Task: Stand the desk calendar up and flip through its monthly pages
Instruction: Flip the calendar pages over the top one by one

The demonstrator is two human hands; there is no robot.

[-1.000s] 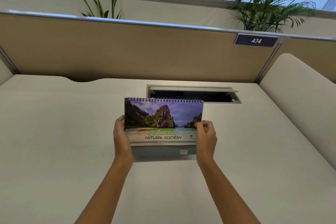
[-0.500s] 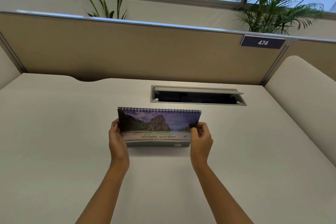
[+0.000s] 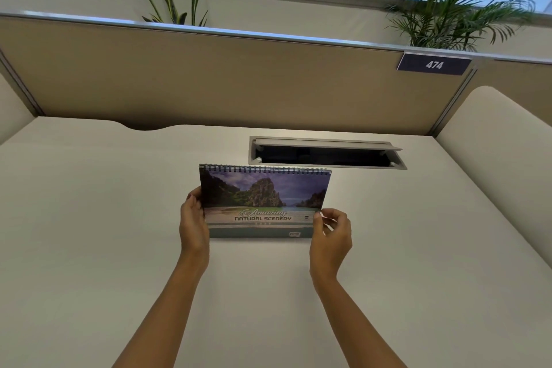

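The desk calendar (image 3: 263, 200) stands on the white desk (image 3: 89, 218), spiral binding at the top, its cover showing cliffs, sea and the words "Amazing Natural Scenery". My left hand (image 3: 193, 218) grips its left edge, thumb in front. Beside its lower right corner, my right hand (image 3: 331, 227) has its fingertips pinched at the cover's right edge. The calendar's back and its base fold are hidden behind the cover.
An open cable hatch (image 3: 327, 154) lies in the desk just behind the calendar. A beige partition (image 3: 209, 78) with a "474" sign (image 3: 433, 64) closes the far side, plants behind it. A rounded side panel (image 3: 495, 152) bounds the right.
The calendar came down from a raised hold and now rests with its lower edge on the desk. My right hand slid down toward the lower right corner.
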